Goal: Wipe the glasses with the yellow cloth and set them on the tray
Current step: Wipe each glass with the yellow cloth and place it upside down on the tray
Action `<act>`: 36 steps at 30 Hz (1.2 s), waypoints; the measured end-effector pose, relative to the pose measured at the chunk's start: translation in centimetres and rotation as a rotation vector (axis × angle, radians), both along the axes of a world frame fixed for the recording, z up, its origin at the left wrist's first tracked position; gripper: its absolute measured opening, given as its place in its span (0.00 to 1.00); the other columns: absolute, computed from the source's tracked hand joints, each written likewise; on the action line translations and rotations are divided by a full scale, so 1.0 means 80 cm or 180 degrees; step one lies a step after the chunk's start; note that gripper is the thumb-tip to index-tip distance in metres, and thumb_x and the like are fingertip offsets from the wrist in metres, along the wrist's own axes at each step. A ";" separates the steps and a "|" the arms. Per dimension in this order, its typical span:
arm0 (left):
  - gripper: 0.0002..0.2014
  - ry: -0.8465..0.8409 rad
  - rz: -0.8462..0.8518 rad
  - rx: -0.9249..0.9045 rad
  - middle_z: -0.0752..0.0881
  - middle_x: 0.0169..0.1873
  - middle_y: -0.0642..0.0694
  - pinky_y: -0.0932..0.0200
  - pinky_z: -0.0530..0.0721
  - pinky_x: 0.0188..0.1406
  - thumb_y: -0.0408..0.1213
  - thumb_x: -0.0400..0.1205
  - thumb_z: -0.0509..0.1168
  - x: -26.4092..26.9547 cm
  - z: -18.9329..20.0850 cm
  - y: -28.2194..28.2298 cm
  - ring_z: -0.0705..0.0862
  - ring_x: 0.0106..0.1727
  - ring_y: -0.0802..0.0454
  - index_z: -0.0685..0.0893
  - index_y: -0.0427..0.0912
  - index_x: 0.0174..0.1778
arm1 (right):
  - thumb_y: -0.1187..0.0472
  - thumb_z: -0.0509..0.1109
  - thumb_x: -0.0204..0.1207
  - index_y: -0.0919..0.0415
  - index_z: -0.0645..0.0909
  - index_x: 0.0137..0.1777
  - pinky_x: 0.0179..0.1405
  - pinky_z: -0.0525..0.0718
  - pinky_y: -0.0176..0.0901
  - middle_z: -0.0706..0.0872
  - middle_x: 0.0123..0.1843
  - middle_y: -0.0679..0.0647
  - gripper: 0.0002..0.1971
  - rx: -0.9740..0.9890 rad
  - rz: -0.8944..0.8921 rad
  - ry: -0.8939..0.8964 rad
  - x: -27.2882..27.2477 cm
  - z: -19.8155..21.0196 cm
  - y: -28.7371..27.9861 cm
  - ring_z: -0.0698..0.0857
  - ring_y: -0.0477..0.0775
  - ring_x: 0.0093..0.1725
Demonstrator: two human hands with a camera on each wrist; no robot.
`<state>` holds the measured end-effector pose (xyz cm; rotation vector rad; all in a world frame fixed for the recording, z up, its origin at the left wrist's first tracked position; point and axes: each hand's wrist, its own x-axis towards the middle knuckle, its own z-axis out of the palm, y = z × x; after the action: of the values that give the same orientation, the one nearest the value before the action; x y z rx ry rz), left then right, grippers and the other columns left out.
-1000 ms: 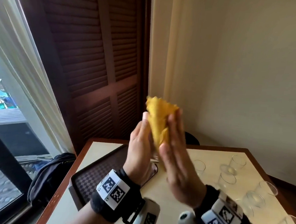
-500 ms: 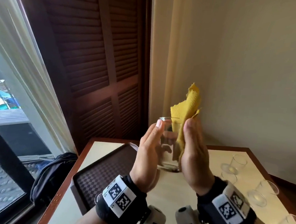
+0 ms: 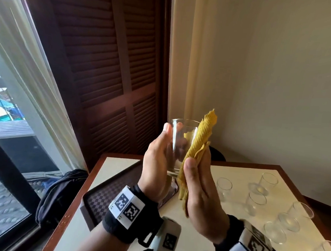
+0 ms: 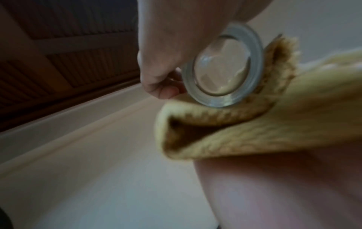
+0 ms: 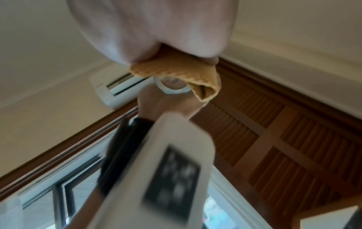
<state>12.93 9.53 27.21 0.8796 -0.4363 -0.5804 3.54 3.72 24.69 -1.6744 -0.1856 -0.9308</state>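
The left hand (image 3: 156, 163) holds one glass (image 3: 179, 145) upright in the air above the near-left part of the table (image 3: 233, 174), fingers wrapped round its far side, while the right hand (image 3: 199, 189), fingers nearly straight, presses the folded yellow cloth (image 3: 198, 144) flat against the glass's right wall. From the left wrist view the thick base (image 4: 223, 66) shows bare, with cloth tucked along one edge only. To wipe well, I would judge it best to turn the glass slowly in the left hand so the cloth meets the whole wall, then work a fold inside the rim and across the base. Keep the grip firm but low, since smooth glass can slip. The tray (image 3: 106, 199) lies below at the left edge; more glasses (image 3: 260, 201) wait toward the right edge.
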 end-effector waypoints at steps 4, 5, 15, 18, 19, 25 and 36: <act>0.35 -0.0143 0.0290 0.0158 0.92 0.52 0.26 0.33 0.84 0.60 0.62 0.93 0.61 -0.015 -0.017 -0.005 0.84 0.52 0.24 0.85 0.29 0.74 | 0.49 0.52 0.90 0.64 0.72 0.82 0.62 0.89 0.56 0.89 0.66 0.69 0.27 0.0790 -0.0171 0.0198 0.024 0.015 -0.043 0.91 0.60 0.61; 0.31 -0.0223 0.0483 0.0150 0.92 0.48 0.31 0.40 0.86 0.52 0.57 0.95 0.59 -0.013 -0.019 -0.009 0.85 0.48 0.31 0.82 0.29 0.75 | 0.48 0.51 0.90 0.63 0.73 0.81 0.62 0.89 0.58 0.89 0.66 0.68 0.27 0.0811 -0.0129 0.0178 0.024 0.016 -0.042 0.91 0.61 0.62; 0.27 -0.0962 0.0487 0.0646 0.93 0.65 0.50 0.34 0.88 0.67 0.64 0.94 0.56 -0.019 -0.022 -0.028 0.92 0.60 0.57 0.85 0.49 0.77 | 0.28 0.34 0.84 0.75 0.65 0.82 0.50 0.82 0.19 0.90 0.64 0.63 0.51 0.0491 0.0072 0.0211 0.009 0.027 -0.024 0.90 0.30 0.46; 0.21 -0.0992 0.0627 0.0448 0.90 0.42 0.51 0.59 0.88 0.46 0.49 0.93 0.68 -0.010 -0.013 -0.017 0.87 0.42 0.59 0.86 0.30 0.64 | 0.53 0.47 0.92 0.59 0.56 0.90 0.74 0.84 0.44 0.83 0.77 0.57 0.27 0.0575 0.0207 -0.0005 0.016 0.013 -0.014 0.83 0.53 0.77; 0.20 -0.0942 0.0712 0.0398 0.87 0.35 0.54 0.65 0.85 0.40 0.46 0.93 0.68 -0.006 -0.006 -0.009 0.84 0.37 0.61 0.86 0.27 0.60 | 0.57 0.49 0.92 0.58 0.53 0.91 0.78 0.81 0.48 0.79 0.81 0.56 0.28 0.0589 0.0346 0.0047 0.015 0.004 -0.008 0.79 0.57 0.82; 0.32 -0.0541 0.0293 0.0293 0.94 0.57 0.35 0.42 0.90 0.63 0.61 0.89 0.64 -0.005 -0.008 -0.006 0.93 0.57 0.40 0.89 0.34 0.70 | 0.42 0.56 0.88 0.50 0.74 0.78 0.66 0.88 0.56 0.88 0.65 0.64 0.23 0.1022 0.0456 0.0079 0.033 0.025 -0.041 0.90 0.60 0.67; 0.29 -0.0553 0.0668 0.0221 0.88 0.49 0.25 0.38 0.86 0.55 0.58 0.97 0.53 -0.011 -0.011 -0.003 0.87 0.48 0.34 0.88 0.35 0.68 | 0.49 0.52 0.92 0.65 0.69 0.82 0.66 0.88 0.58 0.88 0.64 0.63 0.26 0.0429 -0.0114 0.0190 0.050 0.033 -0.040 0.90 0.60 0.63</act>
<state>12.09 9.33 26.30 1.0328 -0.4761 -0.3291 7.50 0.53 27.33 -1.5828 -0.0516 -0.8991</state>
